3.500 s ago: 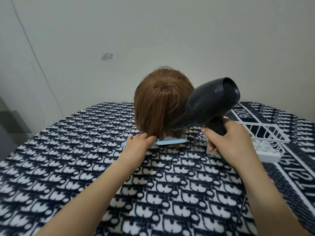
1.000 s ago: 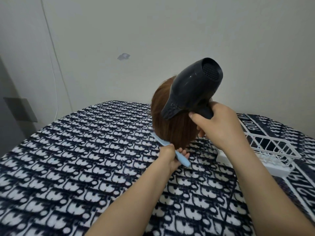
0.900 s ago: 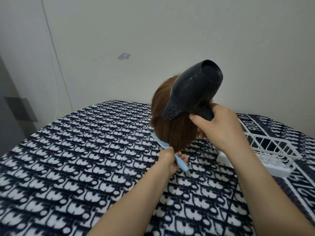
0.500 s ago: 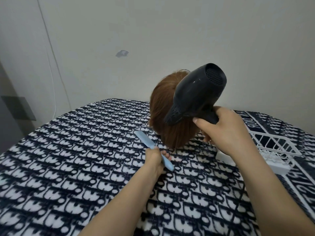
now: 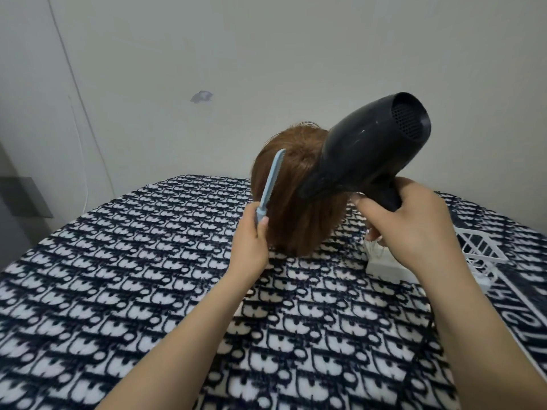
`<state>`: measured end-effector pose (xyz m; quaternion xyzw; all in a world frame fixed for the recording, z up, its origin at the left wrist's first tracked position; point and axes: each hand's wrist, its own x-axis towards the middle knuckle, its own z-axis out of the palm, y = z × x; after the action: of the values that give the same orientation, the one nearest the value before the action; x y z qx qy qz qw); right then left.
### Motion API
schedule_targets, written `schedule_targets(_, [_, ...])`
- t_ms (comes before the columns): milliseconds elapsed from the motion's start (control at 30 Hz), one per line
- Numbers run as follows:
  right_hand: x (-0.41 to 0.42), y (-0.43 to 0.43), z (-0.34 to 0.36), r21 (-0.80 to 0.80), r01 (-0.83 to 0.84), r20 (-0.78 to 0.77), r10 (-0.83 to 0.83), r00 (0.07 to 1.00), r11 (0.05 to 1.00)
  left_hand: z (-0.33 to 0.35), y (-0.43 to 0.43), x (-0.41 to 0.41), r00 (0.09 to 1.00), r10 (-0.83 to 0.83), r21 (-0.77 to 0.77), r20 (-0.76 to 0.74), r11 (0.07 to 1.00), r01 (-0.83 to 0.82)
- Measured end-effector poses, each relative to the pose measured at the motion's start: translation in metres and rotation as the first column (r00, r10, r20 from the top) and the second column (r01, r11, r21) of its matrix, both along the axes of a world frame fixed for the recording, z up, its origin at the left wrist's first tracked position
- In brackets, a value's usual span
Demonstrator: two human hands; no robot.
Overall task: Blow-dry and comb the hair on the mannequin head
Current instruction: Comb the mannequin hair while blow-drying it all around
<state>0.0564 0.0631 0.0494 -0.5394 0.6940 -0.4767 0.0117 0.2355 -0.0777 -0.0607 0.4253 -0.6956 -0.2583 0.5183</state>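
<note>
The mannequin head is being kept between the two hands, near the middle of the patterned blanket. A light blue comb is being gripped by the left hand at the head's 9 o'clock side, standing almost upright against the hair. A black hair dryer is being held tight by the right hand at 3 o'clock, its nozzle touching the hair. A white basket is being partly hidden at 4 o'clock; what is inside cannot be told. The hair is looking short, brown and smooth.

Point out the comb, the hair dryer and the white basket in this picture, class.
comb [image 5: 271,180]: head view, middle of the blue spine, above the left hand.
hair dryer [image 5: 359,153]: head view, on the black barrel.
white basket [image 5: 476,247]: head view, on the wire rim right of the right wrist.
</note>
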Motion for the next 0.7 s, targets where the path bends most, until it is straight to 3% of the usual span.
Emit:
schedule_targets(133, [-0.004, 0.007, 0.000, -0.076, 0.004, 0.069, 0.001, 0.998, 0.997, 0.004, -0.014, 0.002, 0.985, 0.009, -0.086, 0.173, 0.996, 0.006])
schedule_targets(300, [-0.013, 0.015, -0.001, -0.121, 0.016, 0.140, 0.001, 0.990, 0.993, -0.002, -0.018, -0.002, 0.960, 0.011, -0.107, 0.279, 0.994, 0.019])
schedule_targets(333, [-0.013, 0.015, -0.001, -0.121, 0.023, 0.135, -0.007, 0.991, 0.992, -0.004, -0.018, -0.002, 0.918, 0.051, -0.139, 0.394, 0.990, 0.005])
schedule_targets(400, [-0.015, 0.017, -0.002, -0.119, 0.035, 0.137, -0.019, 0.990, 0.992, -0.010, -0.015, -0.005, 0.733, 0.153, -0.210, 0.663, 0.978, -0.014])
schedule_targets(467, [-0.015, 0.017, -0.004, -0.107, 0.037, 0.143, -0.021, 0.989, 0.994, -0.018, -0.011, -0.007, 0.618, 0.164, -0.186, 0.768, 0.982, -0.030])
schedule_targets(700, [-0.021, 0.015, -0.014, -0.026, 0.022, 0.112, -0.019, 0.994, 0.999, -0.021, -0.013, -0.013, 0.563, 0.176, -0.144, 0.808, 0.984, -0.100])
